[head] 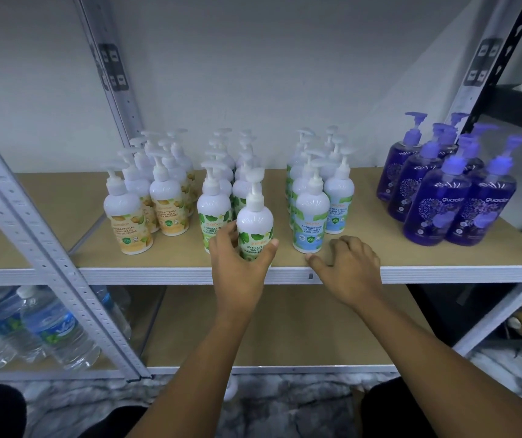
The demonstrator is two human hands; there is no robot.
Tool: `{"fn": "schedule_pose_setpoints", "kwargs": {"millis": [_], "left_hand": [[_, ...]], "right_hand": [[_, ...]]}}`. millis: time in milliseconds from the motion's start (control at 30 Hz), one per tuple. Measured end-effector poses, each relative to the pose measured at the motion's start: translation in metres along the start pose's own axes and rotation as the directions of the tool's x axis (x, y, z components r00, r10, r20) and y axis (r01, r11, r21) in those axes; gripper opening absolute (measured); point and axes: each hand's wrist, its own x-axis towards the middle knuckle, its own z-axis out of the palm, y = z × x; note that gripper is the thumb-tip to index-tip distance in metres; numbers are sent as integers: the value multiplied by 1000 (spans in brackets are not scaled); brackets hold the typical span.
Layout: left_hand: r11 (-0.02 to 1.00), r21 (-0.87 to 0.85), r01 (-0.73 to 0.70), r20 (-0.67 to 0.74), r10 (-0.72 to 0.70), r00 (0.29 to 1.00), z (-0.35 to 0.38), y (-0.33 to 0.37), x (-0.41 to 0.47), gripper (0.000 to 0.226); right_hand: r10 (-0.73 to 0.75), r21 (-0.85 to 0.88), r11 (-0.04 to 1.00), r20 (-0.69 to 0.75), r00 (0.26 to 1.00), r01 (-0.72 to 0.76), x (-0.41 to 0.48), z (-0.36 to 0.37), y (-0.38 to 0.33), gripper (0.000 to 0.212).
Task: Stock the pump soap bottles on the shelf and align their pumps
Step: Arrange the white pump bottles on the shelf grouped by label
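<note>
Green-label soap bottle (254, 226) stands at the front edge of the shelf (443, 273), left hand (240, 263) wrapped round it. Right hand (348, 267) rests nearby on the edge, loosely curled and empty. Judged the placing step; next, square its pump with the green-label row (213, 200).

My left hand (237, 260) grips an upright green-label pump bottle (254, 222) near the front edge of the shelf (443, 257); its base is hidden. My right hand (348, 267) rests on that edge, fingers loosely curled, just beside the front blue-label bottle (311, 222). Purple bottles (443, 200) stand further right.
</note>
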Motion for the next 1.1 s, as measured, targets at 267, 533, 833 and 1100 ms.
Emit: {"fn": "schedule_pose_setpoints", "kwargs": {"millis": [267,533,833,1100], "left_hand": [[916,393,74,-147,-17,989,2,-4,-24,62],[839,531,116,-242,20,970,2,-17,-15,55],[826,527,200,-281,-52,958,11,-18,-4,49],[853,465,238,-331,-81,940,18,-17,-2,40]], "right_hand": [[-75,-70,995,2,997,75,-5,9,4,63],[-51,-81,995,41,998,54,-3,13,5,68],[-25,-66,997,40,999,28,1,15,5,64],[-24,-61,998,46,999,27,-1,13,4,64]]}}
